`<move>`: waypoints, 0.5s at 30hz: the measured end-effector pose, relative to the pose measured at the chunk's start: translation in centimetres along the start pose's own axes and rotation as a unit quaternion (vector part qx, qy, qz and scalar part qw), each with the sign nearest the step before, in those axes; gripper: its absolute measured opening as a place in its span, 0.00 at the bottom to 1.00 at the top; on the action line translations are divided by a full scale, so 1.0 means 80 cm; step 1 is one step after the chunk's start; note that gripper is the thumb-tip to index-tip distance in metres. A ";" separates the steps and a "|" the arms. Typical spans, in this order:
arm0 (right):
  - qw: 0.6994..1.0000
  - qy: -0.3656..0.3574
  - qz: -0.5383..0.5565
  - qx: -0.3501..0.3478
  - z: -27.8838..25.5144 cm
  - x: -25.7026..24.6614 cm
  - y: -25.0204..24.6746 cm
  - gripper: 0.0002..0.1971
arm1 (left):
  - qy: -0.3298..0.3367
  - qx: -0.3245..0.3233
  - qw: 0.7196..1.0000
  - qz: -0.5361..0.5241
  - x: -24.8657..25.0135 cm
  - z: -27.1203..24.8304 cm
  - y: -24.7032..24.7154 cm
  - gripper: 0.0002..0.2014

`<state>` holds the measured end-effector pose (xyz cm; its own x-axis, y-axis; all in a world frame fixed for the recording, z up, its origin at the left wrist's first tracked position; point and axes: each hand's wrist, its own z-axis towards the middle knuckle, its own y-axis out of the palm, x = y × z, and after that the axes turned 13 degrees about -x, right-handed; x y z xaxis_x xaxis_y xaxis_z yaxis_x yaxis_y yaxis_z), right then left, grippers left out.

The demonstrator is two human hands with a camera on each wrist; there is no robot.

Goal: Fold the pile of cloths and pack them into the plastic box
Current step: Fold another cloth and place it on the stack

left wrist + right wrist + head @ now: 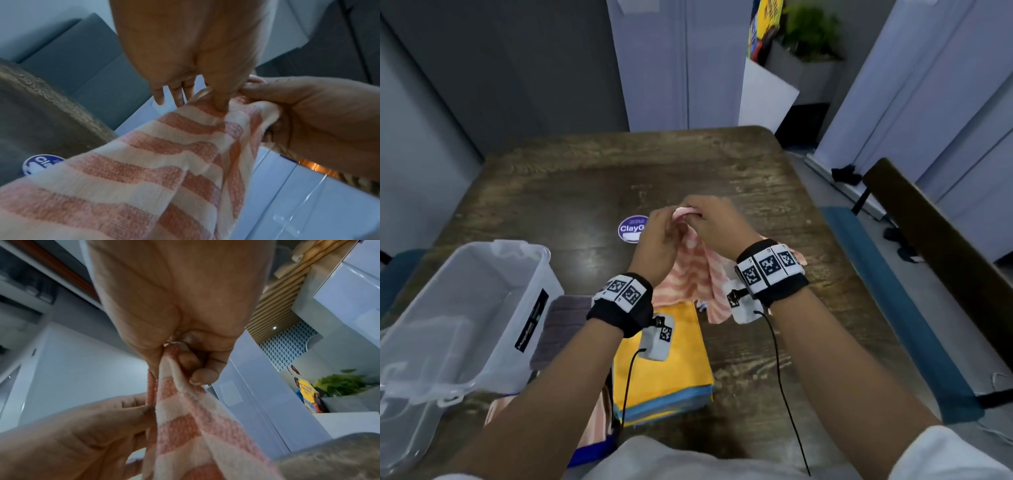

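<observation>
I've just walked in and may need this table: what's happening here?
A person is working through a pile of cloths. The left hand and right hand pinch the top edge of a striped cloth, holding it up above the table while the rest hangs down. A flat stack, yellow on top, lies nearer the person. The plastic box stands open on the left, and no cloth seems packed in it yet.
</observation>
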<state>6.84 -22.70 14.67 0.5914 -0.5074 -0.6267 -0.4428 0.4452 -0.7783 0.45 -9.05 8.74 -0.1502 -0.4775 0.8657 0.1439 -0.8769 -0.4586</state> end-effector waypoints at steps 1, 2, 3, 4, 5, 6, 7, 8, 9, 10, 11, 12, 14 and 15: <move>1.000 -0.012 0.007 0.017 -0.001 -0.009 -0.007 0.07 | 0.003 0.014 1.000 -0.020 0.013 0.001 -0.010 0.15; 0.999 -0.022 0.011 0.034 -0.001 -0.016 -0.015 0.06 | 0.005 0.021 0.999 -0.047 0.027 -0.001 -0.020 0.13; 0.998 -0.033 0.012 0.052 -0.003 -0.023 -0.023 0.06 | 0.009 0.024 0.997 -0.068 0.039 -0.001 -0.030 0.11; 0.997 -0.040 0.010 0.067 -0.005 -0.030 -0.031 0.05 | 0.015 0.025 0.996 -0.081 0.050 -0.003 -0.039 0.08; 0.996 -0.046 0.010 0.079 -0.008 -0.035 -0.039 0.05 | 0.025 0.024 0.995 -0.090 0.060 -0.004 -0.048 0.04; 0.995 -0.048 0.010 0.087 -0.011 -0.037 -0.045 0.04 | 0.030 0.029 0.995 -0.096 0.068 -0.007 -0.054 0.05; 0.994 -0.050 0.007 0.093 -0.013 -0.038 -0.049 0.04 | 0.039 0.040 0.993 -0.100 0.076 -0.010 -0.060 0.09; 0.994 -0.051 0.004 0.097 -0.016 -0.039 -0.052 0.05 | 0.047 0.055 0.992 -0.105 0.082 -0.013 -0.065 0.11; 0.994 -0.051 0.001 0.101 -0.018 -0.039 -0.053 0.05 | 0.058 0.074 0.989 -0.113 0.089 -0.017 -0.069 0.12; 0.993 -0.050 -0.002 0.103 -0.019 -0.039 -0.053 0.06 | 0.067 0.095 0.986 -0.116 0.094 -0.019 -0.074 0.11; 0.994 -0.046 -0.004 0.100 -0.019 -0.039 -0.051 0.07 | 0.075 0.117 0.984 -0.110 0.098 -0.020 -0.078 0.09; 0.995 -0.041 -0.005 0.094 -0.019 -0.039 -0.049 0.07 | 0.077 0.136 0.983 -0.100 0.099 -0.020 -0.083 0.08; 0.996 -0.026 -0.006 0.087 -0.018 -0.036 -0.040 0.07 | 0.073 0.148 0.983 -0.081 0.097 -0.021 -0.093 0.09; 0.996 -0.013 -0.005 0.089 -0.019 -0.036 -0.035 0.07 | 0.070 0.143 0.985 -0.068 0.095 -0.022 -0.097 0.10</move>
<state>5.36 -23.60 18.61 0.6131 -0.4944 -0.6162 -0.3114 0.5657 -0.7636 -3.53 -5.98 18.52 -0.3169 -0.3771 0.8703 0.3800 -0.8912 -0.2478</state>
